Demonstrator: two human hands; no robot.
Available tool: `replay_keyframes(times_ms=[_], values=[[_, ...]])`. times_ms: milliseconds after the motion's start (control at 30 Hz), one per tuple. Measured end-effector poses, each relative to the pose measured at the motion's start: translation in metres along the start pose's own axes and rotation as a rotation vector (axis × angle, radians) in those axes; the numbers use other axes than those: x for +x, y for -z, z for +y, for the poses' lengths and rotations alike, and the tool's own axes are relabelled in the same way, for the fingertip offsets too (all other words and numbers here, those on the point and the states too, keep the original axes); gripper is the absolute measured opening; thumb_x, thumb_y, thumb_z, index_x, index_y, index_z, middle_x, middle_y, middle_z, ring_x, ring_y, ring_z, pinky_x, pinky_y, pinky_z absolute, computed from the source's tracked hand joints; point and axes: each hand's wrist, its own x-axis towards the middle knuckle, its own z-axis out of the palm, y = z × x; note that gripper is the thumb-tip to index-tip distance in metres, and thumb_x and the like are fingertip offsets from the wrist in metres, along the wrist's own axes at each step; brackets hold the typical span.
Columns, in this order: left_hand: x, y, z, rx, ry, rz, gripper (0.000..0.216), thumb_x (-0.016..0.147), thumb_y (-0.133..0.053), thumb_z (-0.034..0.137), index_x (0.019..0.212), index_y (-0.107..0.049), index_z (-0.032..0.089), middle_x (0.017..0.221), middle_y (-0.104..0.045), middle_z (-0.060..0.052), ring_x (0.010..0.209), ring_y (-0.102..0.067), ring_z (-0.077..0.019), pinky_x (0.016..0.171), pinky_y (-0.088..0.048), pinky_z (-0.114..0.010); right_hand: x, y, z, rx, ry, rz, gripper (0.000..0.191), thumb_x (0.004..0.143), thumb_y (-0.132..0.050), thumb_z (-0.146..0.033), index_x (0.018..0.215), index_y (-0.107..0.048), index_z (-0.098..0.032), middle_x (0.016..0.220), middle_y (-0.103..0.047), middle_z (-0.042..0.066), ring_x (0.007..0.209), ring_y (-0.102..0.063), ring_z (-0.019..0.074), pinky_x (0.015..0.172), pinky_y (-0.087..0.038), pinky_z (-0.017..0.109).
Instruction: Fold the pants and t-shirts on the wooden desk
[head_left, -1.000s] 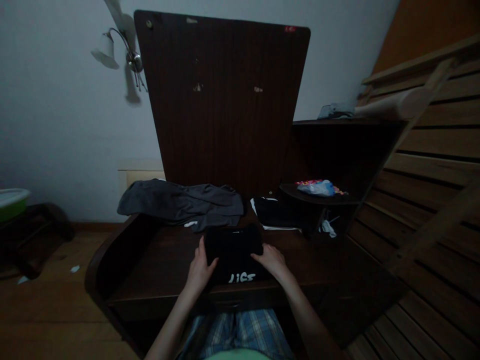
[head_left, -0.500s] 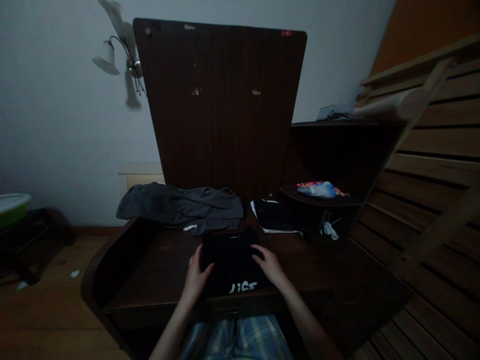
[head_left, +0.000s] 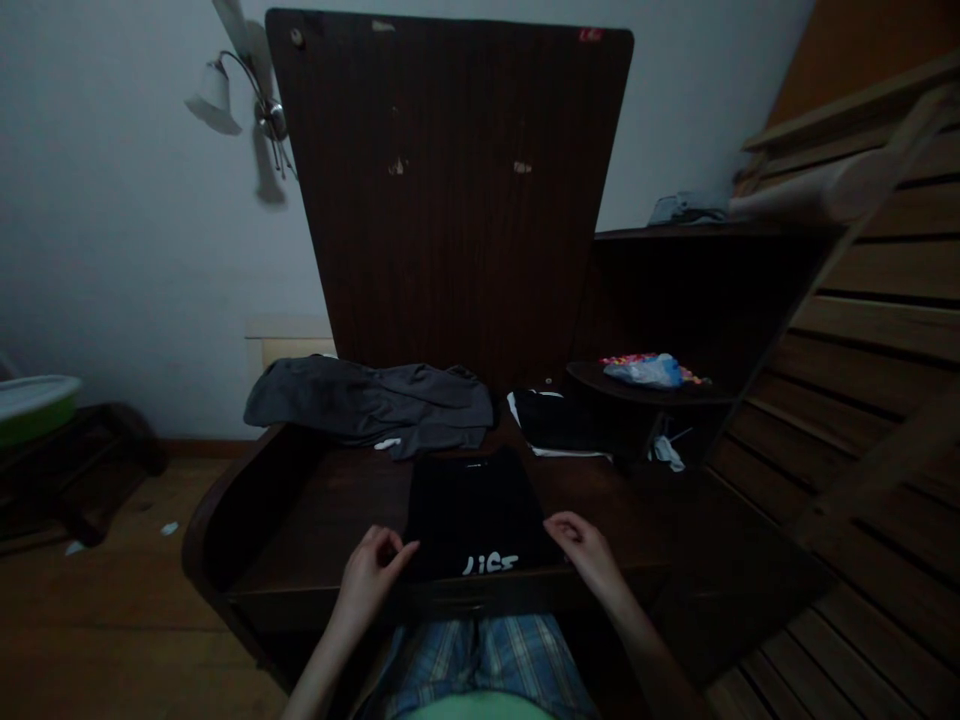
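A black T-shirt [head_left: 472,510] lies folded into a neat rectangle on the dark wooden desk [head_left: 307,545], close to its front edge. White lettering runs along the near side, and a small label shows at the collar on the far side. My left hand [head_left: 373,570] is at the shirt's near left corner, thumb and curled fingers pinched at the cloth edge. Opposite it, my right hand [head_left: 583,545] pinches the right edge between thumb and fingers. The dim light hides how much cloth each hand has.
A crumpled dark grey garment [head_left: 375,400] lies along the back left of the desk. Folded black and white clothes [head_left: 559,420] are at the back right. A plastic bag [head_left: 649,370] rests on a corner shelf. Wooden slats [head_left: 877,380] lean on the right.
Both hands have moved from the shirt's upper sides toward me and outward, to its lower side edges, and their fingers have closed into pinches. The view has shifted slightly.
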Motion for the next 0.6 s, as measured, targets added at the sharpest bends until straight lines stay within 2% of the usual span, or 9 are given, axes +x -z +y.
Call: replay_keyframes(times_ms=[200, 300, 400, 600], values=[[-0.01, 0.009, 0.002, -0.047, -0.088, -0.172, 0.023, 0.061, -0.063, 0.04, 0.06, -0.057, 0.018, 0.069, -0.053, -0.002, 0.07, -0.052, -0.0174, 0.064, -0.042, -0.027, -0.013, 0.016, -0.009, -0.14, 0.077, -0.245, 0.022, 0.054, -0.066, -0.037, 0.06, -0.058, -0.017, 0.057, -0.044, -0.003, 0.05, -0.04, 0.0093, 0.047, -0.033, 0.021], [-0.009, 0.008, -0.002, -0.06, -0.128, -0.228, 0.017, 0.058, -0.066, 0.031, 0.061, -0.058, 0.017, 0.072, -0.053, -0.002, 0.072, -0.051, -0.0175, 0.066, -0.041, -0.027, -0.012, 0.019, -0.011, -0.187, 0.137, -0.328, 0.016, 0.053, -0.067, -0.029, 0.062, -0.061, -0.017, 0.062, -0.045, -0.002, 0.053, -0.041, 0.0096, 0.048, -0.033, 0.021], [-0.01, 0.007, -0.005, -0.071, -0.151, -0.245, 0.015, 0.06, -0.065, 0.028, 0.057, -0.056, 0.017, 0.07, -0.051, -0.002, 0.07, -0.05, -0.0167, 0.065, -0.039, -0.026, -0.013, 0.019, -0.01, -0.185, 0.148, -0.345, 0.013, 0.058, -0.064, -0.027, 0.064, -0.061, -0.016, 0.066, -0.049, 0.0, 0.057, -0.045, 0.0111, 0.051, -0.036, 0.022], [-0.009, 0.003, -0.001, -0.184, -0.144, -0.213, 0.028, 0.07, -0.053, 0.035, 0.05, -0.051, 0.016, 0.067, -0.048, -0.002, 0.067, -0.047, -0.0149, 0.063, -0.038, -0.024, -0.012, 0.013, -0.009, -0.098, 0.2, -0.258, 0.016, 0.063, -0.06, -0.032, 0.067, -0.062, -0.016, 0.075, -0.055, 0.004, 0.065, -0.051, 0.0154, 0.055, -0.039, 0.025]])
